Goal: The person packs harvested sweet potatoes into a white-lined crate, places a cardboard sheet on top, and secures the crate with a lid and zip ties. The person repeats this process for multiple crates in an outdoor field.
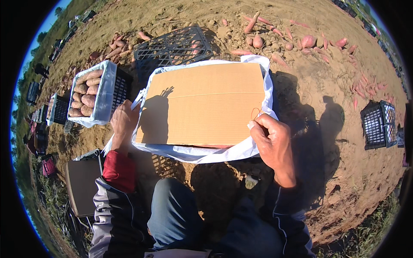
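Observation:
A corrugated cardboard sheet (206,113) covers the top of a crate lined with white fabric (206,156), whose edges stand up around it. At the sheet's left edge my left hand (124,121) is closed on a bundle of white plastic strips (138,98). My right hand (272,138) is at the right front corner, thumb and forefinger pinched on a thin orange string (256,113), beside the fabric liner. What lies under the cardboard is hidden, apart from a reddish sliver at the front edge.
Left stands a lined crate (113,87) filled with sweet potatoes (87,93). Behind the covered crate is a tilted black plastic crate (172,48). Loose sweet potatoes (258,42) lie on the soil. More cardboard (82,187) stands at lower left, another black crate (377,124) at far right.

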### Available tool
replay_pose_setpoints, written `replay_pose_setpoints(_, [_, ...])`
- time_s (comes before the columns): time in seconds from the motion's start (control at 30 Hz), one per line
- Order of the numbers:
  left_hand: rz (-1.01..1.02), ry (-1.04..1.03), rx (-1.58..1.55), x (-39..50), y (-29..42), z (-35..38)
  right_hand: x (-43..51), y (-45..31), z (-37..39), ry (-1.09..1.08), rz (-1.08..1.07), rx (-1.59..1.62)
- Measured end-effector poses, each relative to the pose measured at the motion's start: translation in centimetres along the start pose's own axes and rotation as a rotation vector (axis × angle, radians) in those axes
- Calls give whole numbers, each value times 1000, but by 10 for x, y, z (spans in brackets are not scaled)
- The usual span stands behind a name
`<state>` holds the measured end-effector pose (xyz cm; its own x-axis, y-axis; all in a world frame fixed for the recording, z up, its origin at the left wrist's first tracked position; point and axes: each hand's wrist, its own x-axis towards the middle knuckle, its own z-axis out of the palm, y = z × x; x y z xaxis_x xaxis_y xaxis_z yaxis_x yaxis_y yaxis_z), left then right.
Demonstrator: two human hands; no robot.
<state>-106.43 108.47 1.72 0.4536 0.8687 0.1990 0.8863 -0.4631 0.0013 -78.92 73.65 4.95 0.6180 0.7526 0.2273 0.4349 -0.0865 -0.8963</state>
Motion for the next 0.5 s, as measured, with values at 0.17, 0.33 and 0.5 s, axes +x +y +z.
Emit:
replay_pose_setpoints(0.17, [-84, -285, -362, 2, -32, 29, 14, -6, 24, -32, -78, -40])
replay_pose_setpoints(0.33, [-52, -156, -364, -4, -26, 28, 51, -16, 63, -66, -184, -258])
replay_pose_setpoints(0.5, [-38, -36, -276, -16, -16, 35, 77, -15, 108, -118, -158, -345])
